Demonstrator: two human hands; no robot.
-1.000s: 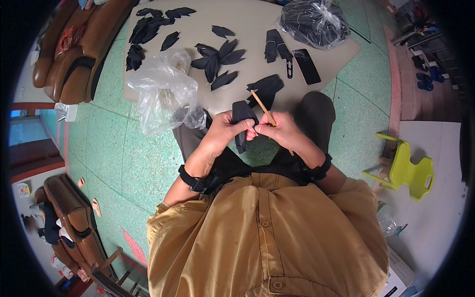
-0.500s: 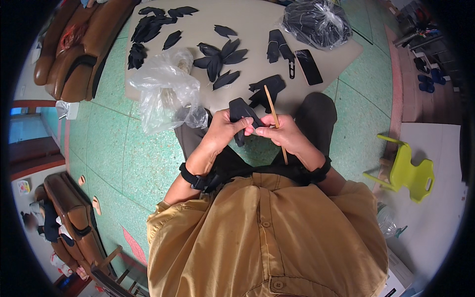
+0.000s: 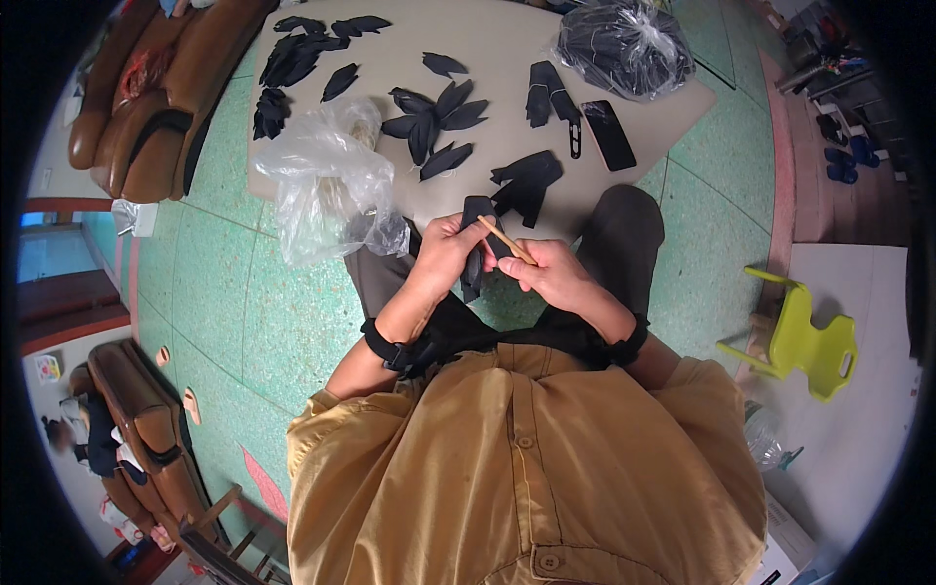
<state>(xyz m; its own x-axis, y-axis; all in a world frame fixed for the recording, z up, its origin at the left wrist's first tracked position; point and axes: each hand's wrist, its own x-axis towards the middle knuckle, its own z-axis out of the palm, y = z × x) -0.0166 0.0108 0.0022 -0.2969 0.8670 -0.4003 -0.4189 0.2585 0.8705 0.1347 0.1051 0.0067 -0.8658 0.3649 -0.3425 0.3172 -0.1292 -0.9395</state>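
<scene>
Swung over from nearly upright, the wooden stick (image 3: 508, 241) pinched in the right hand (image 3: 558, 276) now slants across the black cloth piece (image 3: 477, 208) that the left hand (image 3: 445, 257) pinches near the worktop (image 3: 526, 29), apparently to work that piece.

Black fabric-like piece (image 3: 477, 208), matte, elongated, held in left hand (image 3: 447, 255) between the knees, ends projecting past the grip, light-brown stick (image 3: 507, 241), slender, straight, slanted, held in right hand (image 3: 554, 275), far tip near left thumb

Beige table (image 3: 507, 39) with black pieces (image 3: 422, 135)
</scene>
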